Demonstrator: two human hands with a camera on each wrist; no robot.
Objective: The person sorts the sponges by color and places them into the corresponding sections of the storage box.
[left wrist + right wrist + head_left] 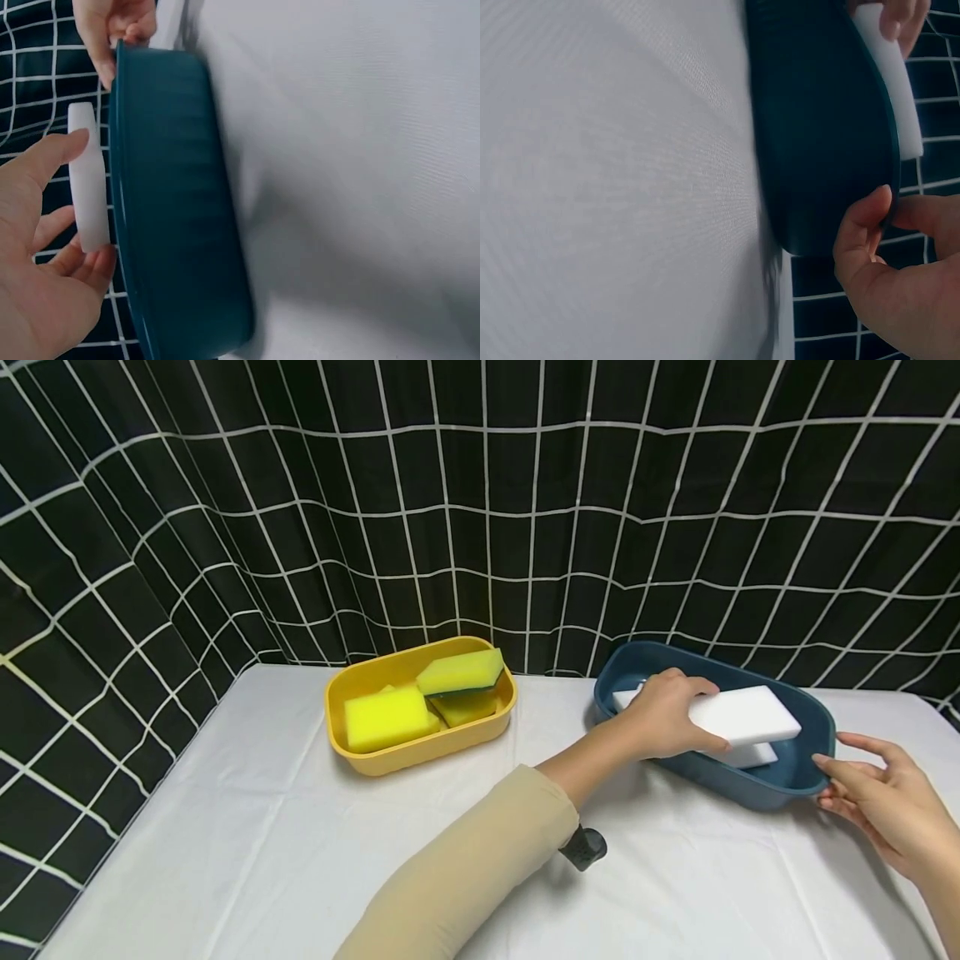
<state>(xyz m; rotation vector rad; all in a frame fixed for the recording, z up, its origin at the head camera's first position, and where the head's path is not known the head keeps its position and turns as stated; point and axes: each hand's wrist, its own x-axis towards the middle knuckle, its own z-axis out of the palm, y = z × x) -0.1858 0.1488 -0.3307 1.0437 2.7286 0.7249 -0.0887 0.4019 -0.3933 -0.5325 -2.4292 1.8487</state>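
My left hand [667,714] grips a white sponge block [745,717] by its left end, thumb on the near side, above the dark blue bin [738,785]. In the left wrist view the white sponge block [88,176] stands level with the bin's rim, between thumb and fingers. More white blocks [752,755] lie inside the bin, partly hidden beneath the held one and the hand. At the bin's right end my right hand [892,802] pinches the rim; the right wrist view shows thumb and fingers of that hand [896,277] on either side of it.
To the left stands a yellow bin [420,756] holding several yellow sponges [386,718], one with a dark green side tilted on top. A white cloth [285,843] covers the table. Black curtain with a white grid [480,510] hangs behind and at the left.
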